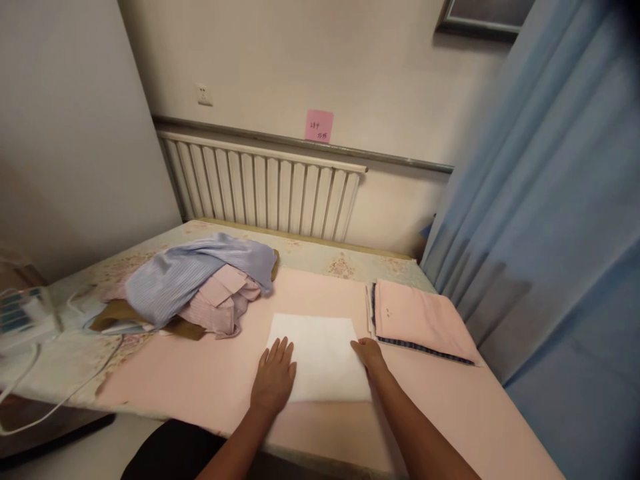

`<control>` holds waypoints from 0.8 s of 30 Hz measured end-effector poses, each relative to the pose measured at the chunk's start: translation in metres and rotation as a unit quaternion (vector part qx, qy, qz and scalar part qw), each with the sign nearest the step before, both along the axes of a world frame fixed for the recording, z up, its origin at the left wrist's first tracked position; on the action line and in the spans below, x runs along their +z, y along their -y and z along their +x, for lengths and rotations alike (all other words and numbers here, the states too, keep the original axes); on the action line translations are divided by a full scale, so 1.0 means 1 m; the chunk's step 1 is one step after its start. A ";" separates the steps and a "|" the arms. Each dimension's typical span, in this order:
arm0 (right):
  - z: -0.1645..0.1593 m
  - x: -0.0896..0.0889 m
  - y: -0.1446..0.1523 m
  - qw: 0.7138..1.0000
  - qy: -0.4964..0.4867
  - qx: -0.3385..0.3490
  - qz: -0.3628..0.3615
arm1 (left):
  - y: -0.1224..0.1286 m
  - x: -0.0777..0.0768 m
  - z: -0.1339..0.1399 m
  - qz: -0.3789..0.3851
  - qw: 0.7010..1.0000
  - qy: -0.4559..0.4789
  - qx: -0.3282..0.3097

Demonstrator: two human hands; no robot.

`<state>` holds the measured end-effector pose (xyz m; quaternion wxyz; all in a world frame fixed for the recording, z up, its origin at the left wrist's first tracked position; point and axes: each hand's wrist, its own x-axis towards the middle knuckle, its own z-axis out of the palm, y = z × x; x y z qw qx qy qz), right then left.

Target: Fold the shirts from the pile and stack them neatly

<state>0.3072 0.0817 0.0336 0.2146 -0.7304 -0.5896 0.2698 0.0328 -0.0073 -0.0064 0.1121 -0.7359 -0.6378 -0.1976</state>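
Note:
A flat white cloth [323, 353], roughly square with straight edges, lies on the pink cover in front of me. My left hand [274, 377] rests on its left side, palm down with the fingers stretched out. At the opposite edge, my right hand [369, 355] has its thumb and fingers closed on the cloth's right side. Close to that hand, on the right, is a folded stack with a pink cloth [420, 317] on top and a dark checked layer showing beneath.
A heap of clothes, with a ribbed blue garment [200, 267] over a pink striped one [223, 300], lies left on the pink cover [195, 373]. A white cable [75, 393] hangs off the left edge. Behind stands a radiator [265, 187]; a blue curtain [540, 200] borders the right.

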 end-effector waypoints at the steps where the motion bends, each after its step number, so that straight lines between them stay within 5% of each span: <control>1: -0.002 0.001 0.001 1.000 0.003 -0.004 0.008 | 0.000 -0.001 0.000 0.002 1.000 0.002 -0.001; 7: -0.010 0.000 0.022 0.995 0.041 -0.048 0.079 | 0.000 -0.002 -0.002 0.002 1.000 0.014 -0.008; 12: -0.011 -0.010 0.039 0.994 0.070 -0.061 0.055 | 0.000 0.000 -0.002 -0.010 1.000 0.002 -0.021; 24: 0.001 -0.013 0.025 0.998 0.058 -0.034 0.017 | -0.001 -0.004 -0.003 -0.008 1.000 -0.001 -0.023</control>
